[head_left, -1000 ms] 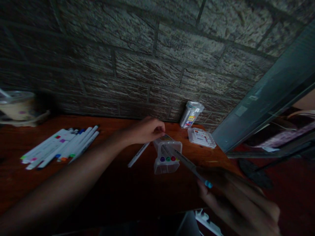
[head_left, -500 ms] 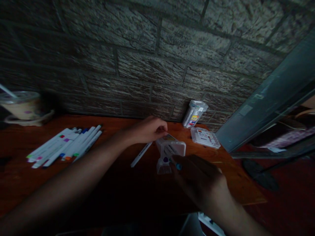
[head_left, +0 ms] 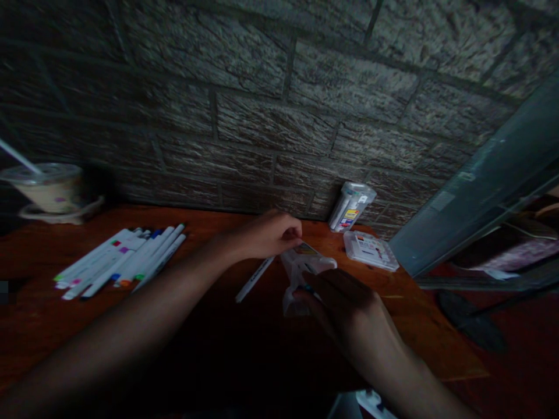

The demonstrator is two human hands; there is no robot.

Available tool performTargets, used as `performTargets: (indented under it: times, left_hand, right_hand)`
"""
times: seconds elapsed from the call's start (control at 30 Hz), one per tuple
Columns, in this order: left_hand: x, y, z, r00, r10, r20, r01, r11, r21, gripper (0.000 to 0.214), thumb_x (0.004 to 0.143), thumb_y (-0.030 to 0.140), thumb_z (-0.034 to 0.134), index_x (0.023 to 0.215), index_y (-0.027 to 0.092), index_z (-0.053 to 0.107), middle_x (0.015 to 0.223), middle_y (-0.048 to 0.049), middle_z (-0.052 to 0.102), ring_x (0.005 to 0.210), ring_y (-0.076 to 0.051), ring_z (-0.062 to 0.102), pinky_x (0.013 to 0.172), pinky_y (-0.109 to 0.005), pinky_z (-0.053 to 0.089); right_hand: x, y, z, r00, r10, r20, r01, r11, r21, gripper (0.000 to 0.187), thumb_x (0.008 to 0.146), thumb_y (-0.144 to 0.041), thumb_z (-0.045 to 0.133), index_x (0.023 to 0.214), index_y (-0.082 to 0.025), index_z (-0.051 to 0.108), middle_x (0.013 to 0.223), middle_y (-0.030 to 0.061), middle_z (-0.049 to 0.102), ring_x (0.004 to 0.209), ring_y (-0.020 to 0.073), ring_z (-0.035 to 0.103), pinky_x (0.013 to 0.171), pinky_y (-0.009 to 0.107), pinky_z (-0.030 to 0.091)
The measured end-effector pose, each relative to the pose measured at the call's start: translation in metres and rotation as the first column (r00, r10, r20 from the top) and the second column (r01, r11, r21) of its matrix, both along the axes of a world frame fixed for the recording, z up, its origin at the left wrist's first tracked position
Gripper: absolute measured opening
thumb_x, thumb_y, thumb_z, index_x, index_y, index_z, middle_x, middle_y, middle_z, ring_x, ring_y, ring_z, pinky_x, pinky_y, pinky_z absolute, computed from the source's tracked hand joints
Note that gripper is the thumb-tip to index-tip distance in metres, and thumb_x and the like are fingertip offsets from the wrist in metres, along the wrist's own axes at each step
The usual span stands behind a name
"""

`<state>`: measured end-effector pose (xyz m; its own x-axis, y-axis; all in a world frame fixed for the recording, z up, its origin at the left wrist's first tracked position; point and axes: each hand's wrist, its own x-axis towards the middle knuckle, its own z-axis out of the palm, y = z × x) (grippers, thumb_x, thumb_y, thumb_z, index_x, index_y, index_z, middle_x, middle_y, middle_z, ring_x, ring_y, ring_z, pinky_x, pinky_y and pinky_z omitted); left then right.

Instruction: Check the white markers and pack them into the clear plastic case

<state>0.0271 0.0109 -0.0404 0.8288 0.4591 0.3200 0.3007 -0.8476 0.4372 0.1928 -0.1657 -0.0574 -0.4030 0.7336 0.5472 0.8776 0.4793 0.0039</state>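
A clear plastic marker case (head_left: 293, 273) lies on the wooden table between my hands, its mouth facing me. My left hand (head_left: 276, 233) is closed on the far end of the case, thumb and fingertips together. At the mouth, my right hand (head_left: 345, 299) is closed round a marker (head_left: 308, 288); only a bit of its blue-green end shows past the fingers. Just left of the case lies a single white marker (head_left: 255, 279). Farther left, beyond my left forearm, is a pile of white markers (head_left: 117, 256) with coloured ends.
A second clear case (head_left: 351, 206) with a yellow label stands upright by the brick wall (head_left: 244, 116). Before it lies a flat clear plastic piece (head_left: 371, 251). A drink cup (head_left: 50, 186) with a straw sits in a holder at the far left. The table's right edge (head_left: 454, 343) is near.
My right hand has moved in against the case mouth, and the marker's blue end is now mostly covered. My left hand keeps its hold. The whole view has shifted slightly.
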Motion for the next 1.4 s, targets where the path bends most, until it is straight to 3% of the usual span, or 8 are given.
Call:
performTargets:
  times: [0.43,0.63,0.9,1.07,1.13,1.23,1.3,1.4]
  left_hand:
    - [-0.001,0.003,-0.006,1.000,-0.008,0.018,0.008,1.000,0.008,0.015,0.097,0.022,0.063,0.094,0.016,0.076,0.085,-0.0046,0.078,0.076,-0.016,0.070,0.066,-0.026,0.044]
    - [0.000,0.006,-0.011,1.000,0.003,-0.003,-0.003,1.000,0.001,0.018,0.098,0.024,0.062,0.094,0.015,0.076,0.085,-0.0054,0.078,0.076,-0.017,0.071,0.067,-0.027,0.044]
    - [0.001,0.009,-0.016,0.999,0.021,-0.024,-0.021,1.000,-0.007,0.018,0.098,0.022,0.060,0.095,0.015,0.077,0.089,-0.0067,0.079,0.081,-0.018,0.071,0.071,-0.028,0.046]
    - [0.000,0.012,-0.020,0.999,0.032,-0.014,-0.032,0.999,0.005,0.015,0.095,0.017,0.062,0.098,0.016,0.077,0.093,-0.0060,0.080,0.083,-0.018,0.073,0.074,-0.028,0.048]
    - [0.000,0.014,-0.023,0.999,0.040,-0.011,-0.040,0.999,0.006,0.016,0.095,0.016,0.061,0.098,0.016,0.077,0.092,-0.0060,0.080,0.083,-0.018,0.073,0.074,-0.029,0.048]
    - [0.001,0.018,-0.028,0.998,0.064,-0.004,-0.064,0.998,0.018,0.017,0.095,0.016,0.060,0.097,0.017,0.076,0.092,-0.0059,0.080,0.083,-0.018,0.073,0.075,-0.029,0.050]
    - [0.000,0.020,-0.029,0.997,0.082,0.010,-0.082,0.996,0.032,0.017,0.093,0.014,0.060,0.096,0.018,0.076,0.093,-0.0051,0.080,0.084,-0.018,0.073,0.075,-0.029,0.050]
    - [-0.004,0.019,-0.029,0.986,0.150,0.068,-0.154,0.987,0.051,0.016,0.091,0.012,0.060,0.094,0.018,0.075,0.091,-0.0037,0.079,0.082,-0.017,0.073,0.074,-0.027,0.050]
  right_hand:
    - [0.003,0.004,0.001,1.000,-0.022,-0.012,0.022,0.999,-0.033,0.021,0.102,-0.031,0.063,0.097,-0.014,0.074,0.088,0.0109,0.075,0.076,0.0266,0.074,0.061,0.037,0.059]
    - [0.015,0.002,0.004,0.994,0.048,-0.095,-0.052,0.998,-0.042,0.022,0.101,-0.016,0.056,0.111,-0.013,0.075,0.094,0.0113,0.078,0.082,0.0262,0.075,0.067,0.038,0.062]
    - [0.026,0.000,0.021,0.943,0.177,-0.282,-0.165,0.984,0.065,0.016,0.096,-0.012,0.061,0.099,-0.015,0.076,0.086,0.0070,0.080,0.072,0.0179,0.075,0.064,0.028,0.059]
    - [0.045,0.047,0.032,0.886,0.106,-0.452,-0.032,0.985,0.168,0.021,0.097,-0.026,0.068,0.078,-0.018,0.074,0.065,0.0008,0.072,0.054,0.0130,0.064,0.051,0.026,0.044]
    - [0.052,0.076,0.028,0.799,0.016,-0.601,0.043,0.995,0.085,0.035,0.099,-0.034,0.064,0.069,-0.018,0.069,0.056,-0.0008,0.063,0.048,0.0112,0.055,0.046,0.025,0.036]
    - [0.057,0.099,0.016,0.667,0.013,-0.745,-0.002,1.000,0.016,0.032,0.098,-0.036,0.063,0.072,-0.017,0.068,0.058,-0.0018,0.059,0.050,0.0108,0.051,0.047,0.024,0.035]
    - [0.058,0.092,0.010,0.692,0.069,-0.719,-0.061,0.997,0.038,0.024,0.095,-0.032,0.067,0.076,-0.018,0.068,0.061,-0.0023,0.059,0.053,0.0115,0.051,0.048,0.025,0.036]
    - [0.056,0.067,0.007,0.750,0.288,-0.595,-0.219,0.957,0.188,0.003,0.088,-0.019,0.072,0.085,-0.018,0.072,0.080,0.0019,0.066,0.073,0.0161,0.062,0.063,0.029,0.047]
